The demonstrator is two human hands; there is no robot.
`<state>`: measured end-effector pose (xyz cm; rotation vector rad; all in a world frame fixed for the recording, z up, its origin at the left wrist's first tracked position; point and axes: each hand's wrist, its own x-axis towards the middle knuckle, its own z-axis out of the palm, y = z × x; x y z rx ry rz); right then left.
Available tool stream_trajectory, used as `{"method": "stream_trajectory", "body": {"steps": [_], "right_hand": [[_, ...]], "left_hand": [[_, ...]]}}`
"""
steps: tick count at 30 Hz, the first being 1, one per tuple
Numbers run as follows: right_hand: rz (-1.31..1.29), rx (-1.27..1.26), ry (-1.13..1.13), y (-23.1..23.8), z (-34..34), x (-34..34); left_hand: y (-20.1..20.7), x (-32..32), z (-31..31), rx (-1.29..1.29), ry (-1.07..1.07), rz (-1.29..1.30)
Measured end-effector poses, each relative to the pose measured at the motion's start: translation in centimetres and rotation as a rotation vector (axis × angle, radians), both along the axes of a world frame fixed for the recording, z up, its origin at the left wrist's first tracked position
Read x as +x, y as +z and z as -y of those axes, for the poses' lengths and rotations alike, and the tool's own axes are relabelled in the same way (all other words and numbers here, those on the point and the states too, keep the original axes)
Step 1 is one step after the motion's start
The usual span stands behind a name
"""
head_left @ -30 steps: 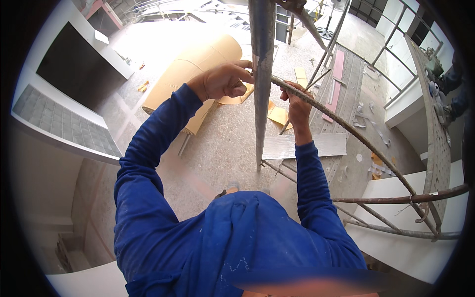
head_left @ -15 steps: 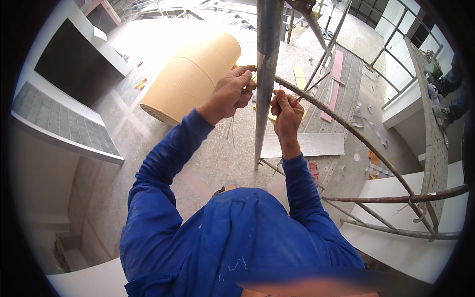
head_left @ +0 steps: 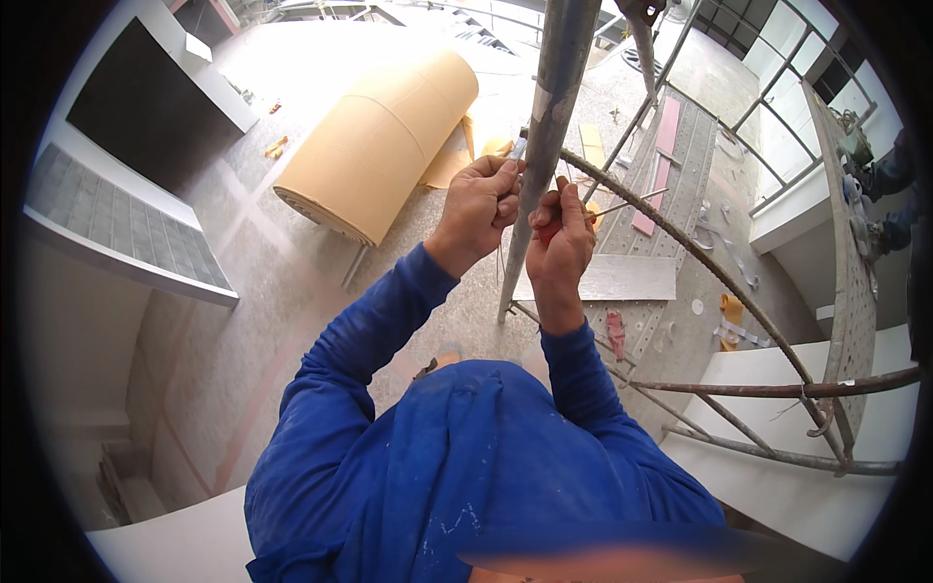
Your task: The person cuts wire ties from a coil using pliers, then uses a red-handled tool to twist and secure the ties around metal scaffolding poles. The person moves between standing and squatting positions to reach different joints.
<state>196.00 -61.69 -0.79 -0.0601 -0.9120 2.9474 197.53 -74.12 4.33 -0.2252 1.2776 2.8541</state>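
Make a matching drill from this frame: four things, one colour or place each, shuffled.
Things:
1. big roll
2. upright scaffold pole
3. left hand
4. right hand

Descriptions:
A. grey metal, running up between the two hands
B. tan, lying on the floor below
C. closed around a red-handled tool
D. on the pole's left side, fingers curled at a thin wire

Pairs: 1-B, 2-A, 3-D, 4-C

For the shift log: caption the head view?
Both hands, left and right, work thin wire against a scaffold pole.
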Motion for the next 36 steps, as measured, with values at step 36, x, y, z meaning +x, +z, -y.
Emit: {"method": "stream_trajectory", "body": {"steps": [36], "right_hand": [[-0.165, 0.102, 0.351, 0.6, -3.0, 1.4]], "left_hand": [[-6.6, -1.9, -0.9, 0.684, -0.624, -0.122]]}}
